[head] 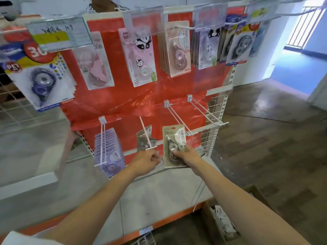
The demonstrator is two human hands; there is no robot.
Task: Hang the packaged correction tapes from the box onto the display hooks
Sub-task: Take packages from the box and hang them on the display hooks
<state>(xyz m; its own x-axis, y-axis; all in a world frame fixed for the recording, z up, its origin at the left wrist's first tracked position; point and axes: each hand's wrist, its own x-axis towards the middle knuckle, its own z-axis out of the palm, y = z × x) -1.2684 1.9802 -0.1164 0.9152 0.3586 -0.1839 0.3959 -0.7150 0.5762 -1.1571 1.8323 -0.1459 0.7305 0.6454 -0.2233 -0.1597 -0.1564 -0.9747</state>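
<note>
On the top hooks, a "PANDA" pack hangs.

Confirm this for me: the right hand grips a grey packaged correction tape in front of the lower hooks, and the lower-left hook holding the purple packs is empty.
One part is wrong. The head view shows the right hand gripping the grey packaged correction tape in front of the lower hooks, but the lower-left hook is not empty: a row of purple packs hangs on it.
</note>
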